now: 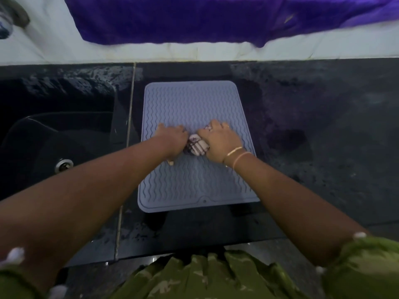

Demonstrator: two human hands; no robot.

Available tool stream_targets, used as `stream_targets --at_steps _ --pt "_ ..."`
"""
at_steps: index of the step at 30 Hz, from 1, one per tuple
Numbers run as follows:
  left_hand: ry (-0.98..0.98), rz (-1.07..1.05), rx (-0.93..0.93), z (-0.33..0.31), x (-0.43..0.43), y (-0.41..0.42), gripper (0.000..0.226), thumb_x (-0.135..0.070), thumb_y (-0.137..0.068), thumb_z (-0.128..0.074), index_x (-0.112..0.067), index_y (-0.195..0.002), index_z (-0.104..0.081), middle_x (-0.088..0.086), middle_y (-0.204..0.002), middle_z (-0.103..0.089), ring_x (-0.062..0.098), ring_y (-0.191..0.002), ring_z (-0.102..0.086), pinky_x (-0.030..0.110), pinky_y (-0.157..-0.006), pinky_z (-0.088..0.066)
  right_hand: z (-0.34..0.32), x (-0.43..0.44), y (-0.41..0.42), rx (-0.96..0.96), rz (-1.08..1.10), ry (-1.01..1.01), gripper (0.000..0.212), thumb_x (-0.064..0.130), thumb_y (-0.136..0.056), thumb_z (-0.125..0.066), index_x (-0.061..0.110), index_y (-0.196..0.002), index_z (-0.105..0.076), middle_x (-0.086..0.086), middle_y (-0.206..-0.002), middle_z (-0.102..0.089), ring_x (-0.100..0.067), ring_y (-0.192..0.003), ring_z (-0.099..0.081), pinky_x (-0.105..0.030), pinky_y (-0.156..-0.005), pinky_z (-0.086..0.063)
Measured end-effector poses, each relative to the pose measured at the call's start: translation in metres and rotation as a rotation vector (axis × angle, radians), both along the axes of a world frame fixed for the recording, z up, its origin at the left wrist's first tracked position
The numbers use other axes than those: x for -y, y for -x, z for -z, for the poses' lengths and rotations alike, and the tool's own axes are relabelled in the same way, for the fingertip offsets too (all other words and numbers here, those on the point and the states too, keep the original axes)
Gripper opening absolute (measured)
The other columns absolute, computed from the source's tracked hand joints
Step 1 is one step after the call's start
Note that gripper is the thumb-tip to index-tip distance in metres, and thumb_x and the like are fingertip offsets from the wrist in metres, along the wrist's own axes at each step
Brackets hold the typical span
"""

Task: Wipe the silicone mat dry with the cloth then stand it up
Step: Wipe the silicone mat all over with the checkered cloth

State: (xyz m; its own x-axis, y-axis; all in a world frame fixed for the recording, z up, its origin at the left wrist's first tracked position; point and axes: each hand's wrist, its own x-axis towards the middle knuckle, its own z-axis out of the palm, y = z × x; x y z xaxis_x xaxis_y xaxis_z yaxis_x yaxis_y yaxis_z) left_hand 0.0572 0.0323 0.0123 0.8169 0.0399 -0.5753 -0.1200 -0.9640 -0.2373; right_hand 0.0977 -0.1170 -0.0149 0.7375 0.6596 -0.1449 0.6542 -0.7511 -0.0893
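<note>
A silicone mat [190,100] lies flat on the table [313,130]. The right hand [218,143] clutches a bunched cloth [197,147] on it — the left hand [172,137] sits just beside, grip unclear.

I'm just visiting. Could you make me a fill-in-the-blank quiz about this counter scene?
The silicone mat lies ____ on the dark counter.
The left hand and right hand grip a striped cloth on the ____.
The sink is on the mat's ____ side.
Bracelets circle the ____ wrist.
Missing words: flat; mat; left; right.
</note>
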Motion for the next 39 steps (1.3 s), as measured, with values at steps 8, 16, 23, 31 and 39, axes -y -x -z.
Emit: stream_targets --at_steps 8,16,23,31,39 --pt "-0.071 -0.007 -0.045 -0.002 0.008 0.003 0.087 -0.031 -0.086 -0.067 -0.012 -0.152 -0.013 0.004 -0.159 -0.015 0.025 -0.144 -0.022 0.053 -0.116 -0.012 -0.004 0.033 0.059 -0.121 -0.165 -0.006 0.039 0.029 -0.079 -0.060 0.022 -0.117 -0.053 -0.012 -0.119 -0.042 -0.033 -0.107 -0.043 -0.038 -0.079 -0.047" --pt "0.054 -0.106 -0.269 -0.005 -0.002 -0.003 0.135 -0.047 -0.066 -0.082 -0.012 -0.150 0.019 0.005 -0.158 0.022 0.025 -0.148 0.003 0.048 -0.120 -0.011 -0.005 0.056 0.097 -0.148 -0.169 -0.076 0.038 0.033 -0.077 -0.060 0.026 -0.114 -0.054 -0.008 -0.112 -0.043 -0.028 -0.100 -0.048 -0.031 -0.066 -0.043" --pt "-0.174 -0.024 -0.213 0.000 0.019 0.006 0.143 -0.058 -0.059 -0.080 -0.008 -0.149 0.019 0.010 -0.158 0.018 0.026 -0.148 0.005 0.058 -0.116 -0.001 -0.004 0.015 0.016 0.000 -0.004 -0.007 0.045 0.032 -0.080 -0.060 0.021 -0.122 -0.049 -0.017 -0.123 -0.043 -0.037 -0.109 -0.048 -0.040 -0.078 -0.048" --pt "-0.055 -0.073 -0.175 0.001 0.007 0.010 0.145 -0.053 -0.058 -0.083 -0.009 -0.148 0.022 0.006 -0.158 0.022 0.024 -0.148 0.009 0.059 -0.116 0.001 -0.011 0.041 0.091 -0.032 -0.079 0.010 0.047 0.038 -0.080 -0.058 0.019 -0.122 -0.047 -0.015 -0.123 -0.044 -0.035 -0.103 -0.049 -0.038 -0.072 -0.048" --pt "-0.150 -0.053 -0.204 0.006 0.014 0.004 0.151 -0.057 -0.054 -0.084 -0.005 -0.147 0.024 0.011 -0.158 0.021 0.027 -0.148 0.007 0.052 -0.118 -0.002 -0.004 0.044 0.087 -0.067 -0.063 -0.029 0.043 0.037 -0.076 -0.062 0.018 -0.114 -0.054 -0.016 -0.113 -0.049 -0.034 -0.098 -0.053 -0.036 -0.066 -0.047"
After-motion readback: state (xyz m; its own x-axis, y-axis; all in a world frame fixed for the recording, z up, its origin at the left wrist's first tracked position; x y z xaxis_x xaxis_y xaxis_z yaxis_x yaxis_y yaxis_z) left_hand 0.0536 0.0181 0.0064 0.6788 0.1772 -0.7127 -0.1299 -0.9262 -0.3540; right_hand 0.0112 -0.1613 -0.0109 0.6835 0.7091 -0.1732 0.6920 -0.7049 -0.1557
